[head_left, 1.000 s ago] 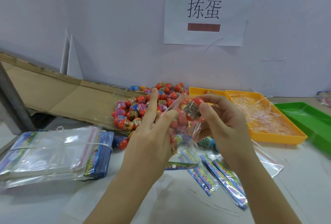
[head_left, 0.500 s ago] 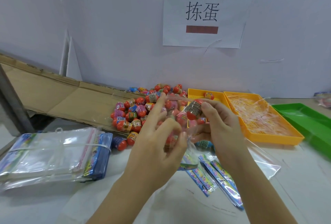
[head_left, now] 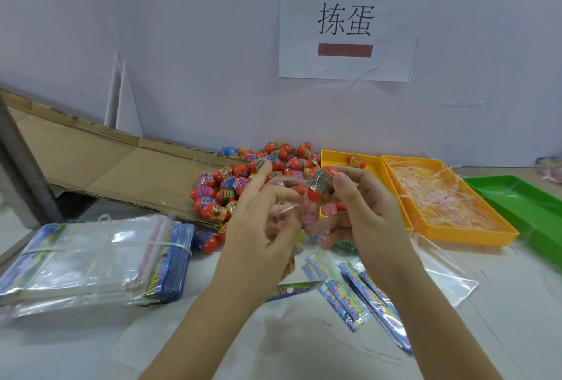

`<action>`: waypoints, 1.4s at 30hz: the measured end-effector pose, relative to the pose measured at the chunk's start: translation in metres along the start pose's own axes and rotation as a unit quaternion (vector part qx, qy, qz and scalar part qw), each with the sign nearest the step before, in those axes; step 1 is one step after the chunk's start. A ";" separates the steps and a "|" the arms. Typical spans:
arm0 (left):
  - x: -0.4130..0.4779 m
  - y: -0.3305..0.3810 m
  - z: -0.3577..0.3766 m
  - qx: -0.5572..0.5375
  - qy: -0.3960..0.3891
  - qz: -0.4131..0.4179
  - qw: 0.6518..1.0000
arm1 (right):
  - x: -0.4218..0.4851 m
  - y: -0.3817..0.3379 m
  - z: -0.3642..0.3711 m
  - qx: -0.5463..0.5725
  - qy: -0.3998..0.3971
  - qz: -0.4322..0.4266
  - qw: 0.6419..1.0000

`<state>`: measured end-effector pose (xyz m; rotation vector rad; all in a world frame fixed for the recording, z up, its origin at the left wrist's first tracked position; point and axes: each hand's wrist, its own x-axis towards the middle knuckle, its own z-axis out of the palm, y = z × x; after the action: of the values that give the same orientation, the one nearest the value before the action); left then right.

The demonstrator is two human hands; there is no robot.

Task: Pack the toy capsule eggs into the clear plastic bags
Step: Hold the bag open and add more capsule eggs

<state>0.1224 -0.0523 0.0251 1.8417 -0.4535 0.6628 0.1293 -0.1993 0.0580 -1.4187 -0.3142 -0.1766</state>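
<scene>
My right hand (head_left: pixel 362 215) pinches a red capsule egg (head_left: pixel 319 186) with a printed band between thumb and fingers, at the mouth of a clear plastic bag (head_left: pixel 292 194). My left hand (head_left: pixel 258 224) grips that bag's near edge with curled fingers, index finger raised. Something pink shows inside the bag. A pile of red capsule eggs (head_left: pixel 240 179) lies behind the hands against the wall.
A banded stack of clear bags (head_left: pixel 91 255) lies at left. Blue printed header cards (head_left: pixel 349 288) lie under my wrists. Two orange trays (head_left: pixel 450 209), one with shredded strips, and a green tray (head_left: pixel 523 203) stand at right. Cardboard (head_left: pixel 91 160) slopes at back left.
My left fingers have curled onto the bag's edge. The right hand has turned the egg slightly at the bag's mouth.
</scene>
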 end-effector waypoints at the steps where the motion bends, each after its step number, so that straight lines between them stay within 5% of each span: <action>1: 0.000 0.001 -0.001 0.001 0.006 0.011 1.000 | 0.000 0.000 0.000 0.002 0.007 -0.001 1.000; 6: 0.000 0.007 -0.002 0.011 -0.017 0.075 0.997 | -0.001 -0.001 -0.003 -0.052 0.000 -0.036 0.998; 20: 0.000 0.010 -0.003 -0.069 -0.072 0.049 0.994 | -0.002 -0.002 -0.009 -0.320 0.008 -0.134 0.938; 26: 0.004 0.003 -0.004 -0.159 -0.001 -0.017 0.987 | -0.001 0.000 -0.009 -0.100 0.004 -0.044 0.994; 30: 0.008 0.002 -0.006 -0.201 0.046 -0.011 0.978 | 0.002 0.000 -0.010 -0.135 -0.151 0.120 0.972; 33: 0.009 0.003 -0.007 -0.230 0.046 0.006 0.972 | 0.001 0.003 -0.002 -0.082 -0.099 0.086 0.988; 36: 0.010 -0.001 -0.010 -0.270 0.017 -0.055 0.961 | 0.001 0.001 -0.002 -0.017 -0.045 0.047 0.998; 40: 0.010 -0.005 -0.017 -0.163 -0.142 -0.229 0.949 | 0.003 0.000 -0.006 0.032 -0.003 0.042 0.999; 42: 0.011 -0.007 -0.014 -0.147 -0.179 -0.239 0.943 | 0.003 0.000 -0.004 0.040 0.006 0.049 0.998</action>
<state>0.1314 -0.0369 0.0308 1.6933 -0.2979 -0.0729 0.1326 -0.2035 0.0585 -1.3493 -0.2390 -0.0913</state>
